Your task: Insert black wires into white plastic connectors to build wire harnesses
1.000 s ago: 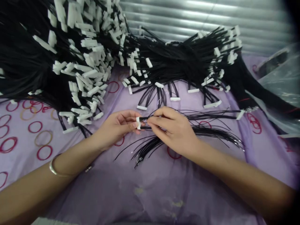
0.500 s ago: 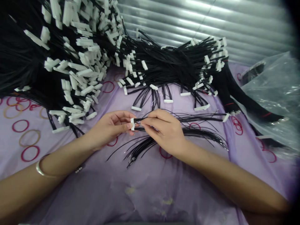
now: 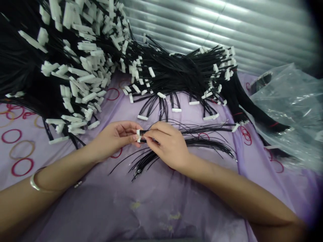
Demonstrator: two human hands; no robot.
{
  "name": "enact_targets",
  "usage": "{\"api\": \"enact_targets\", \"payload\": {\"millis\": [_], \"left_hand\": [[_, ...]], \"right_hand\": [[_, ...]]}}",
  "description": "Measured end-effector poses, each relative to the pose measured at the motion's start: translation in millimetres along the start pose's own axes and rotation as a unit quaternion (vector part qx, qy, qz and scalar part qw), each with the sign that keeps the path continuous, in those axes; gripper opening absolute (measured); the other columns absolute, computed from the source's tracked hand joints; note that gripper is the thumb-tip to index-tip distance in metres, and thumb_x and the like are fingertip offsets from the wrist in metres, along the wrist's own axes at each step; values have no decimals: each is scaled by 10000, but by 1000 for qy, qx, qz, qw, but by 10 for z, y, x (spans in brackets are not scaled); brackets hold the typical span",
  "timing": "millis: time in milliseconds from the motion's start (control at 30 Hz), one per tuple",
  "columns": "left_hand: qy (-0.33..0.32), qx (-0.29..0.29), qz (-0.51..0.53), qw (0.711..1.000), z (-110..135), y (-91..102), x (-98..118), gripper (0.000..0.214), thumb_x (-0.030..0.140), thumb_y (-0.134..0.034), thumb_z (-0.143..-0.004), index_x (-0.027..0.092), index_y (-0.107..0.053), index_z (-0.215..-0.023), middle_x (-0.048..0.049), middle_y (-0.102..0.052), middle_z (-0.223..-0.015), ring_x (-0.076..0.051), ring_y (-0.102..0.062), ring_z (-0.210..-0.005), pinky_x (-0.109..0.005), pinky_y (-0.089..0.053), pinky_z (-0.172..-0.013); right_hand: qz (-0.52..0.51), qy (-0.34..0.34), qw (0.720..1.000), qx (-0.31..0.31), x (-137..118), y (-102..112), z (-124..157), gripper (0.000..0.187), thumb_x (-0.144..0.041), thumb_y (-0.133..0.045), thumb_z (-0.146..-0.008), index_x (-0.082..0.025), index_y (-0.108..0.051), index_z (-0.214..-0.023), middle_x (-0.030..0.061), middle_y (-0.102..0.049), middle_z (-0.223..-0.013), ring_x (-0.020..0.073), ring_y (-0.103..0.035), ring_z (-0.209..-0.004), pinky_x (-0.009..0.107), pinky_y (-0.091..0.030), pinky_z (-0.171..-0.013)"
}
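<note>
My left hand (image 3: pixel 114 138) pinches a small white connector (image 3: pixel 138 135) between thumb and fingertips. My right hand (image 3: pixel 168 145) is closed in a pinch on thin black wires (image 3: pixel 202 129) right at that connector, the two hands touching over the middle of the table. The wires run off to the right, one ending in a white tip (image 3: pixel 235 127). A loose bundle of black wires (image 3: pixel 148 159) with bare metal ends lies under my right hand on the purple plastic sheet (image 3: pixel 151 201).
A big heap of black wire harnesses with white connectors (image 3: pixel 75 74) fills the far left; a second heap (image 3: pixel 186 70) lies at the back centre. A clear plastic bag (image 3: pixel 290 111) sits at the right. Red and yellow rubber bands (image 3: pixel 17 151) dot the left. A ribbed metal wall stands behind.
The view has shifted so everything sits further left and lower in the picture. My hands keep the same grip on the connector and wires.
</note>
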State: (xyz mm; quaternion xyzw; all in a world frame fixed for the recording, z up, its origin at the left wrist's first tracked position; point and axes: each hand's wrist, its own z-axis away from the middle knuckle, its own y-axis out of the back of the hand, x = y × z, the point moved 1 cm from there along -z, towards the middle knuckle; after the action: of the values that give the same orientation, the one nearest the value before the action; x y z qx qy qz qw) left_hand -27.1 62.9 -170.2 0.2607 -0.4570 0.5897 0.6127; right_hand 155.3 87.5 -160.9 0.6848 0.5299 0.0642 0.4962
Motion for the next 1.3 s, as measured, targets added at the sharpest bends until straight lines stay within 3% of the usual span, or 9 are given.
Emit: {"api": "enact_targets", "payload": {"millis": [100,267,367,500,600,733,900,1100,1300], "left_hand": [[-5,14,41,999,-2,-38,27,226,182,-751,-675,160,-656,-879,10,-679,-783,-77,-645,-653,-167,-549,-642],[-22,74,176,981,-14,-42,83,209,113,-730,-684,143,-668,-880,-11,-690,-826,-62,-645,-711,-119,-540,-650],[-22,94,209,973,-23,-18,93,177,102,-710,-704,138,-666,-873,-27,-697,-843,-60,-646,-706,-114,-538,-645],[-24,93,206,974,-23,-5,80,199,107,-716,-705,140,-665,-895,-36,-700,-868,-65,-647,-725,-126,-542,-673],[-23,87,204,975,-21,-5,67,218,106,-722,-697,142,-664,-904,-32,-696,-852,-73,-652,-739,-130,-542,-671],[-30,75,198,977,-29,-11,57,234,99,-723,-694,144,-665,-916,-18,-689,-848,-90,-659,-759,-143,-548,-655],[-23,91,202,975,-25,-24,71,240,80,-715,-693,127,-658,-921,-24,-685,-844,-98,-661,-745,-155,-551,-650],[-25,83,188,978,-10,-48,90,229,93,-720,-692,122,-663,-911,-29,-681,-834,-84,-650,-711,-152,-541,-638],[-42,27,133,990,2,-40,46,203,128,-721,-705,147,-678,-902,-15,-678,-823,-68,-629,-704,-150,-529,-627]], "right_hand": [[50,19,998,-21,-60,127,-43,208,-167,-494,-912,-108,-678,-836,48,-611,-848,126,-506,-776,268,-433,-718],[138,65,988,19,-226,281,-24,123,-108,-545,-860,-104,-662,-822,60,-608,-883,154,-481,-801,295,-418,-726],[150,38,985,-77,-214,117,34,102,-173,-591,-852,-107,-661,-883,69,-593,-909,181,-471,-827,317,-420,-746],[56,-94,973,-204,-113,-45,60,130,-250,-595,-867,-124,-628,-872,63,-568,-932,186,-478,-893,325,-419,-821],[14,-103,972,-210,-100,12,44,98,-191,-543,-892,-112,-581,-849,60,-558,-914,171,-482,-872,310,-414,-806],[63,-58,980,-181,-118,104,36,142,-204,-495,-916,-89,-550,-854,79,-542,-871,179,-478,-819,313,-418,-743],[84,-63,961,-255,-85,67,47,127,-220,-579,-869,-97,-584,-841,89,-546,-931,206,-498,-877,350,-437,-797],[25,-53,980,-191,-111,214,5,190,-237,-447,-949,-98,-542,-861,43,-603,-772,126,-523,-654,249,-398,-591],[17,-13,999,-46,-90,307,-40,184,-215,-456,-942,-119,-611,-920,34,-646,-868,123,-589,-796,237,-448,-713]]}}
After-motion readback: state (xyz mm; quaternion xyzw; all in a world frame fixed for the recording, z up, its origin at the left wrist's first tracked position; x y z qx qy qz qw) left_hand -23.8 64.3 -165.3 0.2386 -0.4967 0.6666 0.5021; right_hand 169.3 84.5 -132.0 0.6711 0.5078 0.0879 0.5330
